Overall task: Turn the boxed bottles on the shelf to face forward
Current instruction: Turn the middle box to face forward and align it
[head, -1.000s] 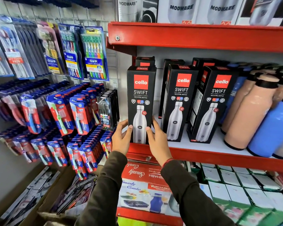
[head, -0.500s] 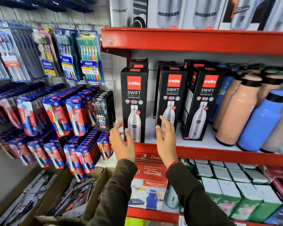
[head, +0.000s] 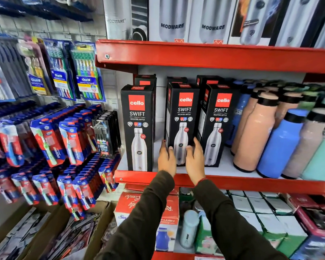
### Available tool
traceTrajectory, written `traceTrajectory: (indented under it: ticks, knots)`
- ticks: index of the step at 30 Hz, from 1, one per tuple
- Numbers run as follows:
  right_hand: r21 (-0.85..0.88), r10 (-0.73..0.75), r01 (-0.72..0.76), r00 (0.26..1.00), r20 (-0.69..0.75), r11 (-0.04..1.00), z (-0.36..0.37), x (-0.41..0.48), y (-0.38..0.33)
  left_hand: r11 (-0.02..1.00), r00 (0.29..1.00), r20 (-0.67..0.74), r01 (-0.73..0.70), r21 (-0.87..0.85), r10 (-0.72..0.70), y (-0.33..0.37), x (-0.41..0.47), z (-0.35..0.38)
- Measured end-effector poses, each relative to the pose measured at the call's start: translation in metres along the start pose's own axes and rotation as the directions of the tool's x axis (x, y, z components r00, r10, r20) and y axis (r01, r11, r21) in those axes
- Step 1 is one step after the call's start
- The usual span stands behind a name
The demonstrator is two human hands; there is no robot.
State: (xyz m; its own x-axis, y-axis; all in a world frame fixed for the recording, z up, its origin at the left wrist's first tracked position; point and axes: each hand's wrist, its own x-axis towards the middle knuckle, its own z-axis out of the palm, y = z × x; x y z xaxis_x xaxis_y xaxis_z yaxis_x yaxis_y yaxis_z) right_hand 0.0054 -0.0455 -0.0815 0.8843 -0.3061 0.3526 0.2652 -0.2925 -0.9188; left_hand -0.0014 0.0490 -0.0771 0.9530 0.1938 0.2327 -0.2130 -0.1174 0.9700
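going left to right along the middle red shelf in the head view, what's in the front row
black cello swift box standing alone at the left → black cello swift box between the two hands → third black cello swift box → peach bottle with black cap → blue bottle with black cap → mint green bottle at the right edge

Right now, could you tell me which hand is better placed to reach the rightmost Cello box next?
The right hand: it already sits beside the rightmost Cello box, whereas the left hand is beyond the middle box.
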Motion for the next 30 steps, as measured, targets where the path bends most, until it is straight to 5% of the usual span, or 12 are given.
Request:
traceTrajectory:
  ticks: [4, 30]
  knots:
    - [-0.043, 0.091, -0.089, 0.994, 0.058, 0.995, -0.002, 0.008, 0.009, 0.998, 0.998, -0.038, 0.058, -0.008, -0.058, -0.007, 0.005, 0.003]
    - [-0.041, -0.059, 0.057, 0.998, -0.029, 0.998, -0.018, -0.045, 0.01, 0.997, 0.99, -0.14, 0.017, 0.072, -0.007, -0.013, -0.032, -0.015]
